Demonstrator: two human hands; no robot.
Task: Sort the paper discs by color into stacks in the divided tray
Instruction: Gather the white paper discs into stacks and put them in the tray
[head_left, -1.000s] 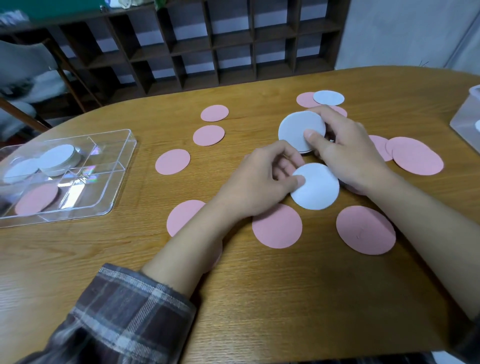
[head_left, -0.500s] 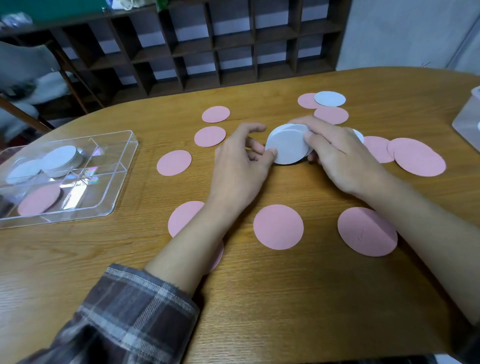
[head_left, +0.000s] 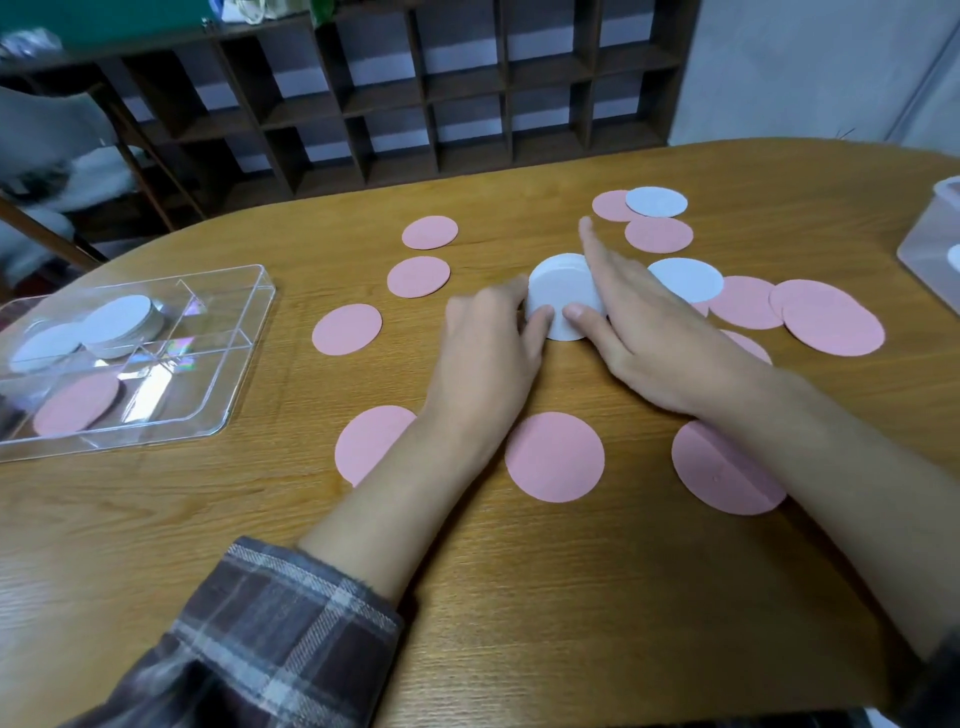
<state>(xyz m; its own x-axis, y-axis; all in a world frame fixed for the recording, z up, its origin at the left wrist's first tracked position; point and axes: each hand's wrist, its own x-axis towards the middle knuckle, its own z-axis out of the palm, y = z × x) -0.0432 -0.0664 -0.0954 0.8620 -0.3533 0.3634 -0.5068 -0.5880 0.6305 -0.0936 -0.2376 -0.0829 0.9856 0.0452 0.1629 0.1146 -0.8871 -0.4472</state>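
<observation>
White disc stack (head_left: 561, 299) sits mid-table, squeezed edge-on between both hands: left hand (head_left: 488, 343) curled against its near side, right hand (head_left: 639, 322) flat-fingered alongside. Thin, light, slippery paper; best pinched across the rims. Divided tray (head_left: 244, 353) waits far left on the table (head_left: 519, 597).

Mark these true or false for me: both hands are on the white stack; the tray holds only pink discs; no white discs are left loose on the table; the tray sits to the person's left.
1. Both the left hand and the right hand touch the white stack: true.
2. The tray holds only pink: false, it also holds white discs.
3. No loose white discs remain: false, one lies beside the right hand, another farther back.
4. The tray sits left: true.
</observation>
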